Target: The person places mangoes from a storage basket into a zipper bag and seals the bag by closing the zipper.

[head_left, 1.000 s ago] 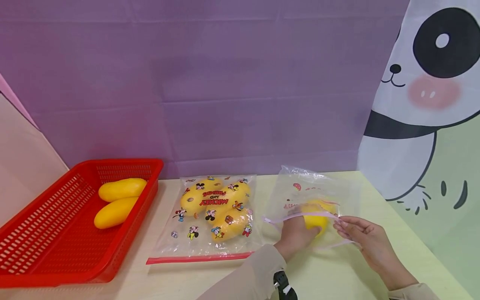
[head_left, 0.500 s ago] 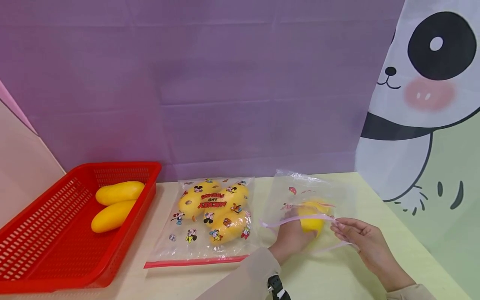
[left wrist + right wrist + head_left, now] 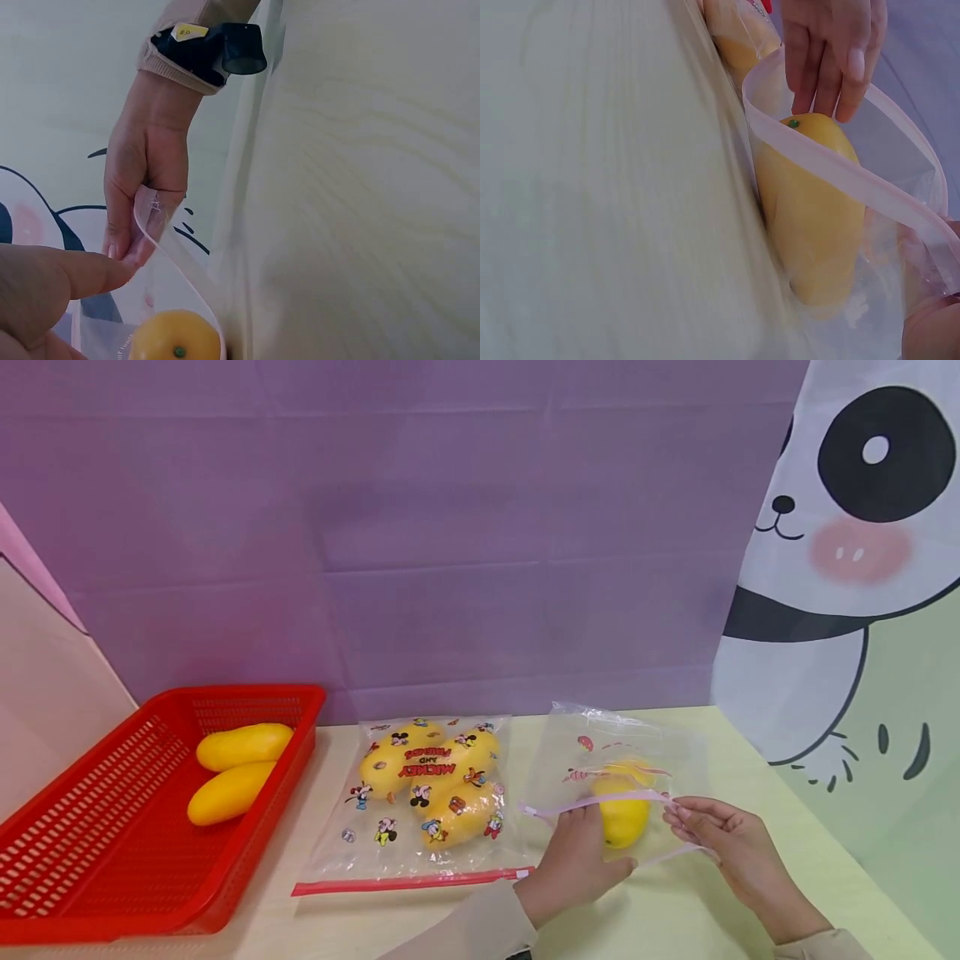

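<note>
A clear zip bag (image 3: 546,762) with a pink-lilac zip strip lies at the table's right, its mouth spread toward me. Inside it is a yellow mango (image 3: 626,821), with more yellow behind it. My left hand (image 3: 573,864) is at the bag's mouth beside this mango. In the right wrist view its fingers (image 3: 827,79) are straight by the mango's stem end (image 3: 814,217); whether they touch it I cannot tell. My right hand (image 3: 738,852) pinches the right edge of the bag's mouth between thumb and fingers, also seen in the left wrist view, where this hand (image 3: 150,165) holds the strip.
Left of the open bag lies a printed zip bag (image 3: 330,852) with a red strip, holding several mangoes. A red basket (image 3: 142,852) at the far left has two mangoes (image 3: 232,789) in it. A purple cloth (image 3: 435,527) hangs behind the table (image 3: 420,935).
My left hand has let go of the mango and drawn back out of the bag toward me, leaving the mango inside. The right hand keeps its pinch on the bag's edge.
</note>
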### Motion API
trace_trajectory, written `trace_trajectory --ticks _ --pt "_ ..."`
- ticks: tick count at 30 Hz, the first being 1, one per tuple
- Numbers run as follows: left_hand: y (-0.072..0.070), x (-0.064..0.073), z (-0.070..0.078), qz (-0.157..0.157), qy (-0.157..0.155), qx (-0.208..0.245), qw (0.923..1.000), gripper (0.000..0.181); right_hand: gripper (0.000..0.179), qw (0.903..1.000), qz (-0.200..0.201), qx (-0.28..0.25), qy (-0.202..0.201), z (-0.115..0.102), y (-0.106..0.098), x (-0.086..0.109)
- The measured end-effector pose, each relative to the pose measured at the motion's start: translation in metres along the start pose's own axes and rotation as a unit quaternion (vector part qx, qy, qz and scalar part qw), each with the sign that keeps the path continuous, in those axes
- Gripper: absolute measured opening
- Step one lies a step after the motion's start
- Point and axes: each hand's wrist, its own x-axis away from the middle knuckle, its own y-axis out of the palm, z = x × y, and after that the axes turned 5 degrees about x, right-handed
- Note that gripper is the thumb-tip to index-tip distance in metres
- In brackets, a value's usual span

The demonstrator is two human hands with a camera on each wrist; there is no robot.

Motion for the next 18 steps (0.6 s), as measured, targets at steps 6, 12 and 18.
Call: trace_trajectory --ticks 6,12,18 --pt "-0.017 0.011 0.000 -0.053 0.022 -0.032 0.9979 0.075 0.027 0.9997 0.009 0.020 0.014 -0.002 0.001 -0.002" --pt "-0.040 0.025 -0.003 -0.116 0.045 -0.001 0.9922 0.067 0.025 0.9992 0.018 0.021 0.031 -0.001 0.001 -0.001" --pt "-0.062 0.034 -0.008 -0.163 0.044 0.062 0.9838 0.068 0.026 0.9992 0.014 0.021 0.030 0.000 0.000 0.001"
